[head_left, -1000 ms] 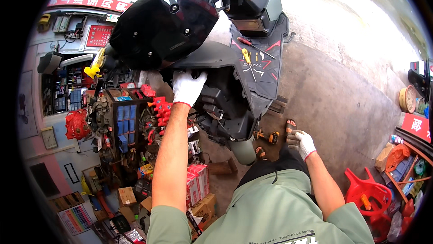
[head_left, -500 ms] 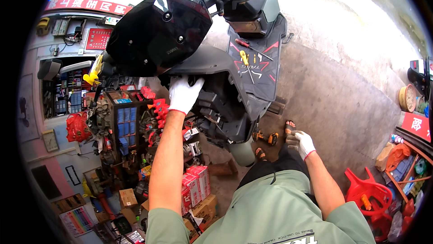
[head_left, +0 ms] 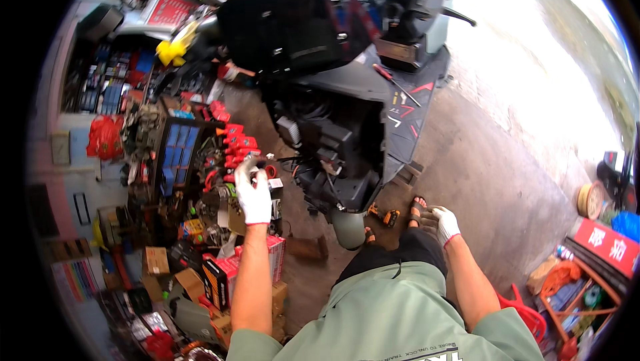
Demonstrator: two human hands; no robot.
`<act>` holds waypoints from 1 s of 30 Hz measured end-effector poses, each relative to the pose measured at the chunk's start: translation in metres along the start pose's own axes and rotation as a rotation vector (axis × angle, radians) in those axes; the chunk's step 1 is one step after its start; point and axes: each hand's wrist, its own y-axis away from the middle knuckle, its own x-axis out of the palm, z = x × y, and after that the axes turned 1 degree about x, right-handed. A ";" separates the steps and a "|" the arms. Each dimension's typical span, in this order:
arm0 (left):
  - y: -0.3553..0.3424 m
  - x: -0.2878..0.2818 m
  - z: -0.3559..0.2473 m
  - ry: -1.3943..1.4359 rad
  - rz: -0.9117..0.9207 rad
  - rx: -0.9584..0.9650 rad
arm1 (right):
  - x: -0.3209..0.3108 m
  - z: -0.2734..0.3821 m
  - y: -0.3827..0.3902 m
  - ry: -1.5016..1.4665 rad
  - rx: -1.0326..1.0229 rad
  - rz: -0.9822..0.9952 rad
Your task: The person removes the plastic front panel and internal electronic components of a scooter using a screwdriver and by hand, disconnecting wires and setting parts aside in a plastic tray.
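My left hand [head_left: 254,196], in a white glove with a red cuff, is raised left of a dark scooter's open front body [head_left: 333,141]. Its fingers are curled together; a small dark patch shows at their tips, too blurred to name. The hand is apart from the scooter. My right hand [head_left: 441,224], gloved in white and grey, hangs by my dark trousers with loosely bent fingers apart and nothing visible in it. Above the open housing sits a glossy black front panel [head_left: 287,24]. A red-handled screwdriver [head_left: 393,82] lies on the footboard [head_left: 415,104].
A yellow and black power drill [head_left: 387,216] lies on the floor by my feet. Shelves, tools and red-and-white boxes [head_left: 275,258] crowd the left. A bare forearm and gloved hand [head_left: 233,71], blurred, show behind the panel. A red plastic chair [head_left: 527,318] stands at lower right.
My left hand has come out of the scooter's front and moved down and left. The view has shifted, so the scooter appears farther right. My right hand still hangs low.
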 end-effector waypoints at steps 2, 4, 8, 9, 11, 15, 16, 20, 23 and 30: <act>0.044 -0.006 0.047 0.119 -0.047 -0.122 | 0.005 -0.005 -0.004 0.053 0.013 0.007; 0.088 -0.005 0.070 0.175 -0.040 -0.316 | 0.009 -0.006 -0.005 0.102 0.024 0.010; 0.167 -0.001 0.084 0.309 0.063 -0.555 | 0.016 -0.016 -0.012 0.196 0.023 0.042; 0.185 0.001 0.085 0.323 0.100 -0.576 | 0.019 -0.019 -0.014 0.219 0.023 0.038; 0.212 0.003 0.085 0.400 0.192 -0.649 | 0.030 -0.023 -0.011 0.263 0.017 0.029; 0.266 0.014 0.105 0.555 0.277 -0.781 | 0.059 -0.035 0.006 0.311 0.022 0.033; 0.272 0.011 0.107 0.550 0.299 -0.782 | 0.067 -0.039 0.011 0.312 0.022 0.034; 0.303 0.001 0.126 0.564 0.345 -0.827 | 0.104 -0.059 0.028 0.395 0.013 0.052; 0.331 -0.006 0.157 0.570 0.347 -0.850 | 0.132 -0.079 0.034 0.426 0.006 0.030; 0.372 -0.012 0.210 0.530 0.323 -0.838 | 0.175 -0.119 0.045 0.440 -0.028 0.089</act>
